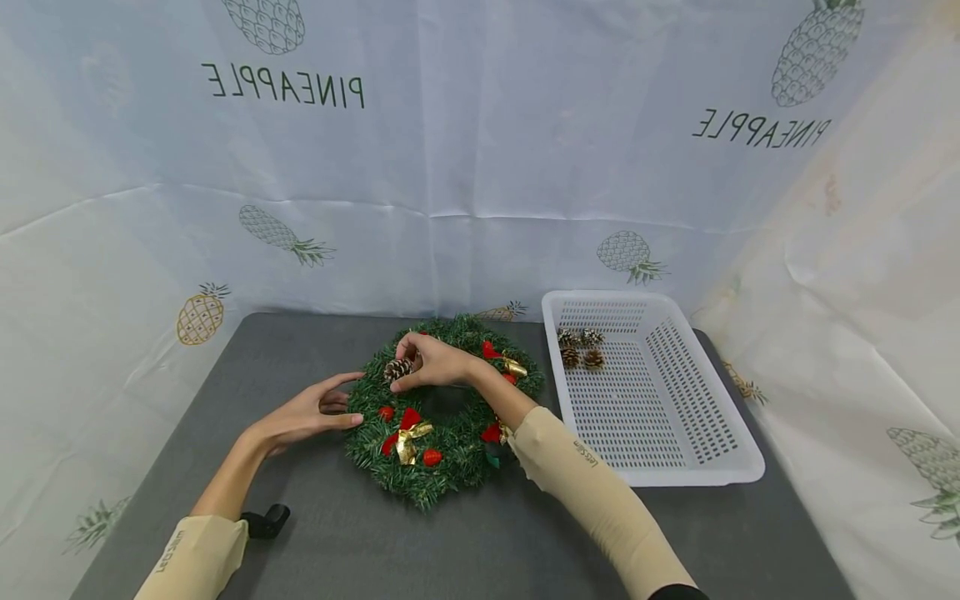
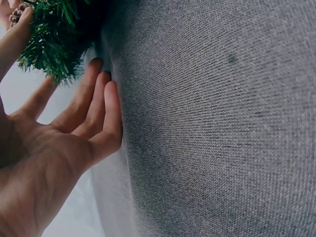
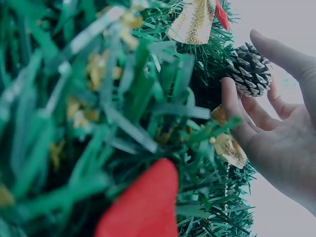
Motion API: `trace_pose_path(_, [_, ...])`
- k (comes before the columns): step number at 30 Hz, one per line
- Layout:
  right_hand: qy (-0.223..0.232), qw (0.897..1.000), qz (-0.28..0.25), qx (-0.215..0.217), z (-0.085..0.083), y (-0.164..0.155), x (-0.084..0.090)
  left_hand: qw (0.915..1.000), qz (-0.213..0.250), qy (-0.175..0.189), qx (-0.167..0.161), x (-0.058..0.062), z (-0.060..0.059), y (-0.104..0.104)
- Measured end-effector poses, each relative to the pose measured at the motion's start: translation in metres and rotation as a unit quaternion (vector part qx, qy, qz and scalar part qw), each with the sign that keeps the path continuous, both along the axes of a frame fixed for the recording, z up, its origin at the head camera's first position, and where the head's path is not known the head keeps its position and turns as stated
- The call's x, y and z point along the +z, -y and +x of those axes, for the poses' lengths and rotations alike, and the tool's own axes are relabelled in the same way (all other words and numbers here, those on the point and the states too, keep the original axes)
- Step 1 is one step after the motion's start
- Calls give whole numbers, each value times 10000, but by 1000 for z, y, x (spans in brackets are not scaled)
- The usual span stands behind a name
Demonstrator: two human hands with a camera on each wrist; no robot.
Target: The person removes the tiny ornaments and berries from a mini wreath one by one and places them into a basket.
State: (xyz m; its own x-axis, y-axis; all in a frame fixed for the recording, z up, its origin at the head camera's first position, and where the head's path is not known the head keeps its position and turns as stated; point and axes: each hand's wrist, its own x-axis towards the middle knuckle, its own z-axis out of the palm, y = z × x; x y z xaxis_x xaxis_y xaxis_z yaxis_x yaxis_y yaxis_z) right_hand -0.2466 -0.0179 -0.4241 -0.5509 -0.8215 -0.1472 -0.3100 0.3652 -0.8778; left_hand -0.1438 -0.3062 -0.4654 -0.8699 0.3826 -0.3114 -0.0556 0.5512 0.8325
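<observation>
A green wreath [image 1: 453, 446], trimmed with red and gold bows and red berries, lies on the dark grey table. Reaching across it, my right hand [image 1: 437, 364] has thumb and fingers round a white-tipped pine cone [image 1: 398, 370] at the wreath's upper left. The right wrist view shows this pine cone [image 3: 250, 70] between thumb and fingers, against the greenery. My left hand [image 1: 307, 414] is at the wreath's left edge, thumb and fingers spread apart around the rim. In the left wrist view the left hand's fingers [image 2: 81, 111] are loosely bent beside the green needles, holding nothing.
A white perforated basket [image 1: 720, 433] stands on the right of the table [image 1: 480, 550], with several pine cones [image 1: 581, 348] in its far left corner. Behind the table hangs a pale curtain [image 1: 480, 150] printed with pineapples. A black strap end [image 1: 266, 522] juts from the left wrist.
</observation>
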Motion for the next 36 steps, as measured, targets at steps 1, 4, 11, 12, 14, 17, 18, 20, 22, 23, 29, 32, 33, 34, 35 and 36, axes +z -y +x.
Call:
trace_pose_path(1, [3, 10000, -15, 6, 0, 0, 0, 10000, -1, -7, -2, 0, 0, 0])
trace_pose_path(4, [21, 10000, -81, -5, 1, -1, 1, 10000, -11, -19, 2, 0, 0, 0])
trace_pose_path(11, [164, 9992, -312, -165, 0, -3, 0, 10000, -10, -23, -4, 0, 0, 0])
trace_pose_path(12, [170, 9992, -317, -188, 0, -3, 0, 10000, -4, -18, -2, 0, 0, 0])
trace_pose_path(14, [210, 9990, -336, -222, 0, -3, 1, 10000, 3, -6, 5, 0, 0, 0])
trace_pose_path(17, [220, 9989, -344, -245, -1, -4, 3, 10000, -23, 6, 17, 1, 0, -1])
trace_pose_path(18, [213, 9988, -355, -254, -1, -4, 4, 10000, -37, 8, 24, 1, 0, -1])
trace_pose_path(20, [265, 9985, -396, -258, -1, -4, 6, 10000, -68, 6, 39, 1, 0, -1])
trace_pose_path(22, [350, 9980, -454, -272, -2, -5, 9, 9999, -98, 2, 44, 2, 0, -2])
trace_pose_path(23, [369, 9978, -475, -294, -1, -5, 11, 9999, -97, 0, 45, 2, 0, -2])
trace_pose_path(29, [188, 9981, -332, -478, -5, -10, 19, 9999, -92, -33, 31, 2, 1, -1])
trace_pose_path(32, [130, 9983, -255, -509, -6, -14, 23, 10000, -72, -45, 18, 2, 1, -1])
trace_pose_path(33, [156, 9982, -279, -509, -7, -15, 24, 10000, -66, -49, 16, 2, 1, -1])
trace_pose_path(34, [171, 9981, -305, -503, -7, -17, 26, 10000, -60, -51, 14, 2, 1, -1])
trace_pose_path(35, [178, 9981, -318, -504, -8, -18, 27, 10000, -52, -49, 15, 2, 1, -1])
trace_pose_path(36, [175, 9980, -340, -501, -9, -19, 29, 10000, -50, -51, 16, 2, 1, -1])
